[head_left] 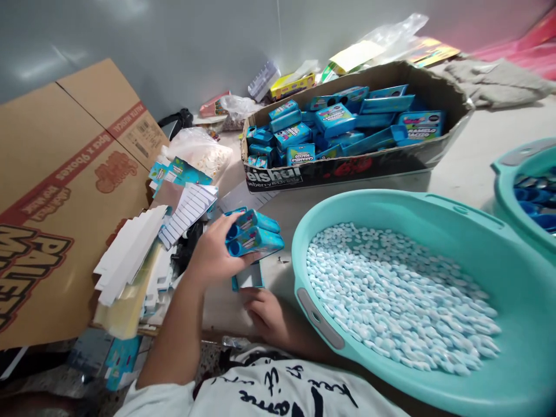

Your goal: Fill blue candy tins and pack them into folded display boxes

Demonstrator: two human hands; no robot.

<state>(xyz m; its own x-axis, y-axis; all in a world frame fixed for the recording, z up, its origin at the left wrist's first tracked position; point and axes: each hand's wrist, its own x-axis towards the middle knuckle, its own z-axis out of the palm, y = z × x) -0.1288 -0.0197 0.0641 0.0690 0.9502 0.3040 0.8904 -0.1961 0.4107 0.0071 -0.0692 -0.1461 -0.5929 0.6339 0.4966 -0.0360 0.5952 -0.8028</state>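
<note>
My left hand [212,249] is closed around a pair of small blue candy boxes [256,238], stacked together, with dark blue round parts showing at their near ends. Just below them lies a small open carton [251,277], blue outside and pale inside. The curled fingers of my right hand [266,313] grip its near edge; part of that grip is hidden. To the right, a large turquoise tub [369,202] holds a layer of pale blue and white candies [391,295].
Behind stands a cut-down cardboard box [339,168] full of blue candy boxes. Flat carton pieces [134,255] pile up at left beside a big brown carton [65,191]. Another turquoise tub [504,168] with dark blue pieces sits at far right. A bag [200,153] lies behind the pile.
</note>
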